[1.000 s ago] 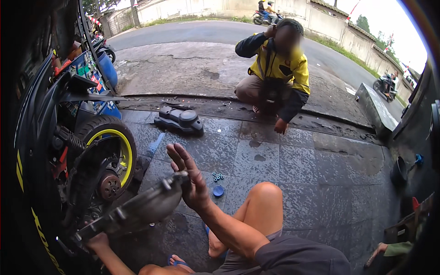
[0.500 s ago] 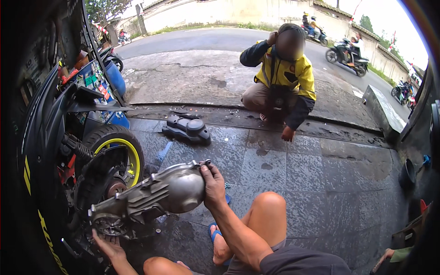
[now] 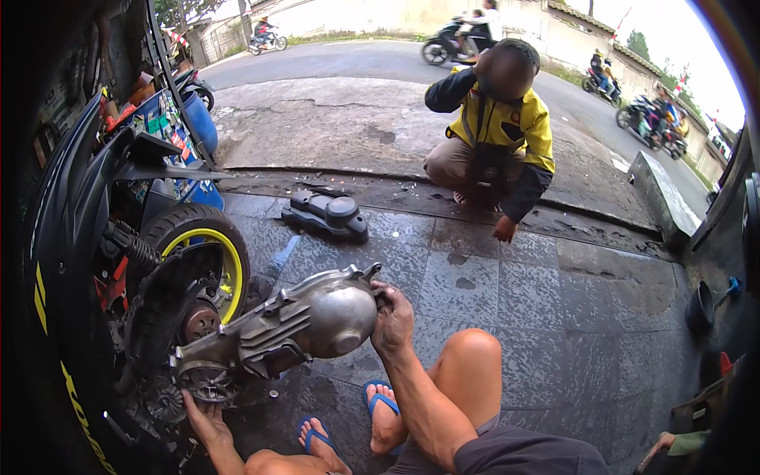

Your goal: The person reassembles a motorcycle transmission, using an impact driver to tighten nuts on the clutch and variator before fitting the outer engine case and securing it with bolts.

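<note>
A long silver metal engine casing (image 3: pixel 301 321) with ribs and a domed right end is held level above the tiles. My right hand (image 3: pixel 390 321) has its fingers wrapped round the right end of the casing. My left hand (image 3: pixel 206 423) is palm up under its left end, thumb and fingers against the metal. Just beyond that end stands a black scooter (image 3: pixel 71 277) with a yellow-rimmed rear wheel (image 3: pixel 232 269), a red-brown hub and exposed drive parts, including a finned disc (image 3: pixel 162 404) close to my left hand.
A crouching person (image 3: pixel 495 134) in a yellow-black jacket faces me. A black plastic cover (image 3: pixel 324 214) lies on the tiles. Blue drums (image 3: pixel 198 127) stand at the left, a black bucket (image 3: pixel 698 309) at the right. Another person's hand (image 3: pixel 659 443) shows at lower right. Motorbikes pass on the road.
The casing and my right hand have swung right and levelled out, showing the casing's ribbed face; my left hand is now palm up beneath it. Motorbikes on the road have moved.
</note>
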`<state>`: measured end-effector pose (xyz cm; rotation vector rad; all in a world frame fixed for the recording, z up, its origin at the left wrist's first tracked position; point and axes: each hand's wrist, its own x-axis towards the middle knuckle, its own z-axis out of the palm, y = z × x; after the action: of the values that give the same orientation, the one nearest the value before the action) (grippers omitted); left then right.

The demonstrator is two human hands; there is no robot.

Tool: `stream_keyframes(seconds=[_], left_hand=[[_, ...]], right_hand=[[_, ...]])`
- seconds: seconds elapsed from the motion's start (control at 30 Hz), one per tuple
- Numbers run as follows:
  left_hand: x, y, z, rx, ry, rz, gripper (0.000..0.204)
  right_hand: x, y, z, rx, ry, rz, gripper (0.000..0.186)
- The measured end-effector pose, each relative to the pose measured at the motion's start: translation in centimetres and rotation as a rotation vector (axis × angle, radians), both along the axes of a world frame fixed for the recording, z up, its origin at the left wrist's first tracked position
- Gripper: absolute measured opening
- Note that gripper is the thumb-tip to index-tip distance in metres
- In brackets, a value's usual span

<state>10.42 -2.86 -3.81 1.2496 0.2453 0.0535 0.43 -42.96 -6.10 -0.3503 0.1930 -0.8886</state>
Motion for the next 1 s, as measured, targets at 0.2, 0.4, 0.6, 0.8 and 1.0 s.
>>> stream_keyframes(seconds=[0.2, 0.4, 0.6, 0.8, 1.0], left_hand=[[1.1, 1.4, -2.7, -0.091, -0.023, -0.06, 0.085], [1.1, 2.1, -5.7, -0.126, -0.006, -0.063, 0.085], [0.8, 3.3, -6.8, -0.127, 0.022, -0.057, 0.087], [0.3, 4.2, -6.8, -0.109, 0.043, -0.028, 0.086], [-0.6, 3.8, -6.5, -0.088, 0.054, 0.008, 0.088]], right_hand=[[0.6, 1.7, 0.5, -0.093, 0.022, -0.068, 0.022], [1.2, 2.1, -0.1, -0.129, 0.105, -0.14, 0.021], [2.3, 3.0, -0.9, -0.141, 0.142, -0.126, 0.021], [3.1, 4.2, -1.7, -0.176, 0.296, -0.152, 0.02], [3.5, 4.6, -1.8, -0.192, 0.381, -0.202, 0.021]])
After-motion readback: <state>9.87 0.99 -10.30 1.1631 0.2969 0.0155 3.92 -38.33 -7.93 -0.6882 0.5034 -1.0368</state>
